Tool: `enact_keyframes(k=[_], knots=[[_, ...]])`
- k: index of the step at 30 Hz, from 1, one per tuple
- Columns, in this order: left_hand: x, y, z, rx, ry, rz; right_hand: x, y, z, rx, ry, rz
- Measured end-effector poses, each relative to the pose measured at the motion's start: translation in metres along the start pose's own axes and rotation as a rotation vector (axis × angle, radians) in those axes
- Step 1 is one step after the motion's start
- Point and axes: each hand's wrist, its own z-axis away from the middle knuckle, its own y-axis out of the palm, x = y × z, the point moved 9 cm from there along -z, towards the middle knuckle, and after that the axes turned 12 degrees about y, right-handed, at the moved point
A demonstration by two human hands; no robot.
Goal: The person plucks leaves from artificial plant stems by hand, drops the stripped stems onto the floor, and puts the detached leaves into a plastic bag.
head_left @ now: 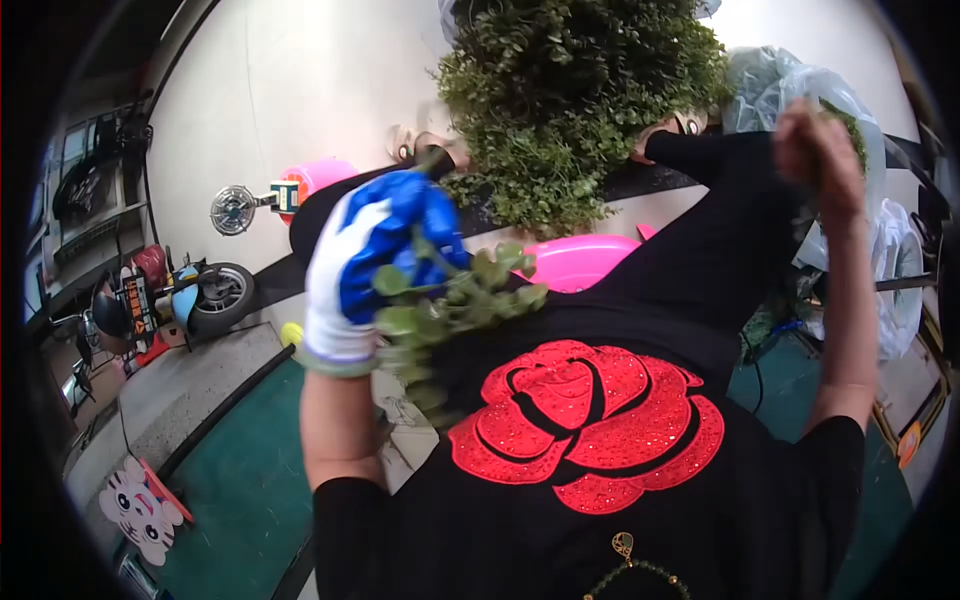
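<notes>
My left hand (400, 240), in a blue and white glove, is closed around the stem of a green leafy sprig (440, 300). The leaves hang beside the glove, over my black clothing. My bare right hand (822, 160) is raised at the upper right, blurred, with its fingers curled together; what they hold, if anything, is too small to make out. Behind that hand is a clear plastic bag (770, 85) with some green in it. Between my feet stands a large heap of green leafy foliage (580, 90).
A pink plastic object (580, 262) lies between my legs, and a small fan (234, 210) stands by another pink item. At the left are a scooter wheel (222, 298) and a cartoon cat board (140, 510). More plastic bags (898, 290) hang at the right.
</notes>
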Motion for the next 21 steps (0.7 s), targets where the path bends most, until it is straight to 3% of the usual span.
enact_keyframes(k=[2,5,6,9,14,16,17,18,21], knots=[[0.009,0.024,-0.013,0.142,0.034,-0.013,-0.011,0.055,-0.007,0.133,-0.037,-0.045],[0.011,0.036,-0.014,0.163,-0.007,-0.247,-0.028,0.113,-0.005,0.303,0.039,-0.313],[0.008,0.041,-0.015,0.177,0.039,-0.168,-0.024,0.123,-0.003,0.360,0.039,-0.373],[-0.001,0.053,-0.012,0.165,-0.016,-0.418,-0.007,0.137,0.000,0.359,-0.035,-0.402],[-0.002,0.066,-0.015,0.234,0.083,-0.450,0.025,0.154,0.015,0.486,-0.150,-0.352],[0.001,0.058,-0.022,0.094,0.197,-0.092,0.028,0.149,0.021,0.430,-0.158,-0.398],[0.001,0.049,-0.028,0.056,0.255,-0.086,0.026,0.140,0.019,0.387,-0.184,-0.391],[0.006,0.046,-0.027,-0.058,0.159,0.028,0.025,0.132,0.016,0.314,-0.200,-0.469],[0.001,0.045,-0.029,-0.104,0.255,0.052,0.003,0.114,0.008,0.099,-0.094,-0.545]])
